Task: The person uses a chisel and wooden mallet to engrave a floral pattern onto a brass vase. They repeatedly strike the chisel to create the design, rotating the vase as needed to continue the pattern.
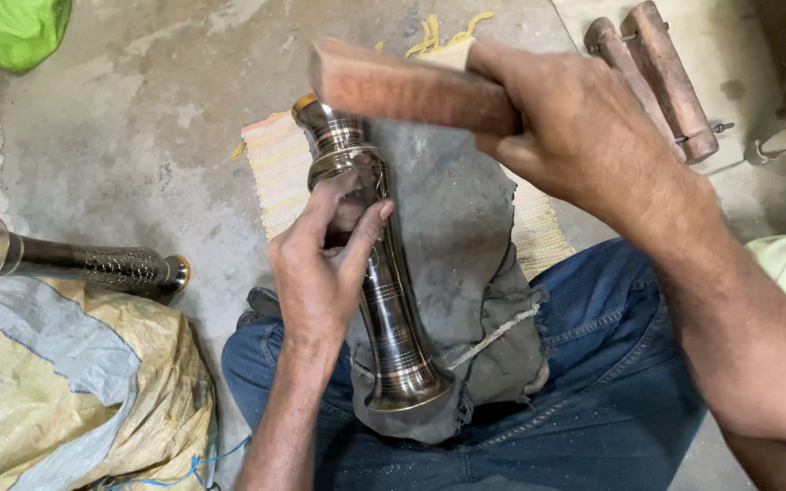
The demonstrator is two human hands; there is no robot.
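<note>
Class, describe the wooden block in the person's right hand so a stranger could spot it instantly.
Start at the dark metal stand on the lap. Just above its top, the right hand grips the wooden block. It is one plain reddish piece, unlike the paired rounded wooden bars lying on the floor.

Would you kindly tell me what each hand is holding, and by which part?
The left hand grips the dark metal stem around its middle; the right hand holds the wooden block by one end.
</note>
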